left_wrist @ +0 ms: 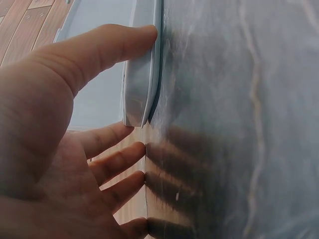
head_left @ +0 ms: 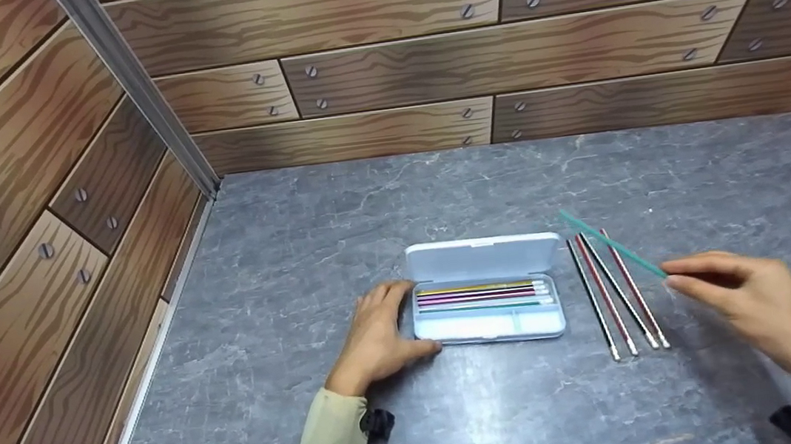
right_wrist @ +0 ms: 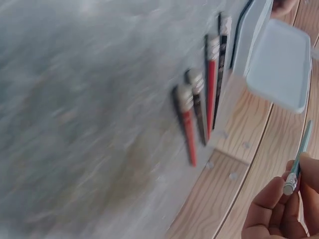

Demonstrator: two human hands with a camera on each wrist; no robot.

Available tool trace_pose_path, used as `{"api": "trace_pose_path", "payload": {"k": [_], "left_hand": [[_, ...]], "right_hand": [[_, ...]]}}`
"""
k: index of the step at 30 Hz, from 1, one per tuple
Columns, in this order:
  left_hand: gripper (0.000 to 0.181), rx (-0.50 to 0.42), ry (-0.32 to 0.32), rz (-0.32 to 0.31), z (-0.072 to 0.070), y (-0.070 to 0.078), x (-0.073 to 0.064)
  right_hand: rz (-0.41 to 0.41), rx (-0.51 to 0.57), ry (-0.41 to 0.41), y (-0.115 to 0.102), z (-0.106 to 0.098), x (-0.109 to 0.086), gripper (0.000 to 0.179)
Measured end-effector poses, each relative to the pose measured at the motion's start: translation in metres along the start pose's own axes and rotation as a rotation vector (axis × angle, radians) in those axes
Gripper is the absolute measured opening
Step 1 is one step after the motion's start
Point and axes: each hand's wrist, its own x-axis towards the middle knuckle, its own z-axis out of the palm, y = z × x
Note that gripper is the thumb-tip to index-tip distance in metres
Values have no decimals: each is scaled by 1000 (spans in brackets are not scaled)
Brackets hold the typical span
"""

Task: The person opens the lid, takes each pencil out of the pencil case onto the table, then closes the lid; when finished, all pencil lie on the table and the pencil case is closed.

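My left hand (head_left: 374, 332) holds the left end of a translucent pencil case (head_left: 474, 326), thumb at its front edge and index finger at the back corner. The case lies with its lid (head_left: 485, 258) raised; several pencils (head_left: 479, 298) lie side by side in its rear compartment. My right hand (head_left: 754, 293) pinches a green pencil (head_left: 606, 239) near its eraser end (right_wrist: 289, 187), between thumb and fingers. Held aloft, the pencil slants up toward the far left, overlapping the loose pencils in the head view.
To the right of the case, two dark pencils (head_left: 593, 300) and two red ones (head_left: 605, 295) lie on the grey marbled table (head_left: 296, 263), eraser ends toward me. Wood-patterned panels (head_left: 379, 78) close off the back and the left side.
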Motion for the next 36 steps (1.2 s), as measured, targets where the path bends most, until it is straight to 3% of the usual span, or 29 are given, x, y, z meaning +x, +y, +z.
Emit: {"api": "trace_pose_path", "payload": {"k": [6,15,23,36], "left_hand": [[92,2,6,13,0,0,0],[92,5,3,13,0,0,-2],[92,-5,-1,9,-1,0,-1],[92,-5,-6,-4,0,0,0]], "right_hand": [[86,-9,67,23,-12,-6,26],[177,-211,46,43,-12,-8,30],[142,-302,66,39,-5,-8,24],[195,-399,-65,23,11,0,26]]}}
